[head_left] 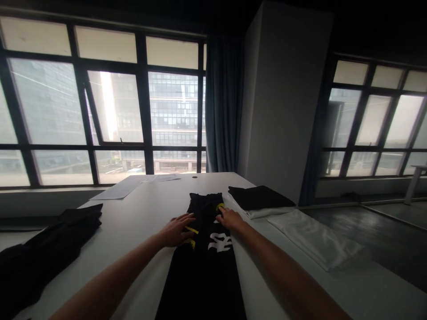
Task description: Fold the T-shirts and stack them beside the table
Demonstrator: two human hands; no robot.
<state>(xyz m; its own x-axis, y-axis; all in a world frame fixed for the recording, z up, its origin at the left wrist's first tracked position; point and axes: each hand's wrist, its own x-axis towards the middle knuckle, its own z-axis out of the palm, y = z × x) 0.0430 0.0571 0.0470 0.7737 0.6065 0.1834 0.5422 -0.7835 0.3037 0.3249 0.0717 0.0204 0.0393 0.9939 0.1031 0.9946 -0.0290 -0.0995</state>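
A black garment [202,275] with white and yellow print lies lengthwise on the white table, folded into a long narrow strip. Its far end is slightly rumpled. My left hand [177,230] rests on the garment's left edge with its fingers stretched out over a yellow part of the print. On the right edge, a little farther off, my right hand [230,219] touches the cloth beside another yellow patch, fingers extended. Neither hand lifts the cloth. Whether the fingertips pinch any fabric is too small to see.
Another dark garment [50,253] lies loose at the table's left. To the right are a folded black cloth [262,198] on clear plastic and a plastic bag [316,238]. Paper sheets [122,189] lie at the back left of the white table [160,191], before the windows.
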